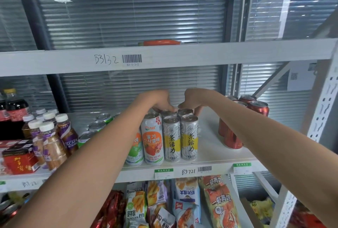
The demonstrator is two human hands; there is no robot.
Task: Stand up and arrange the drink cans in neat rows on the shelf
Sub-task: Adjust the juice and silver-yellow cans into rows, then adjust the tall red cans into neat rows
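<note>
On the white shelf [210, 156] two silver-and-yellow tea cans [180, 139] stand upright side by side at the front, with more silver cans in a row behind them. A strawberry can [152, 140] and a green-labelled can [136, 150] stand to their left. My left hand [161, 102] reaches over the group, its fingers closed on the top of a back-row can [167, 112]. My right hand [192, 102] curls down onto the neighbouring back can [184, 112]. Whether either can is lifted is hidden. Green cans [97, 126] stand further left and red cans [253, 107] to the right.
Purple-labelled coffee bottles [49, 136], cola bottles [16, 110] and a red box [20, 160] fill the shelf's left end. Snack bags [217, 202] hang below. The upper shelf beam [182, 54] crosses overhead. A perforated upright post [323, 110] stands at the right. Bare shelf lies between the silver and red cans.
</note>
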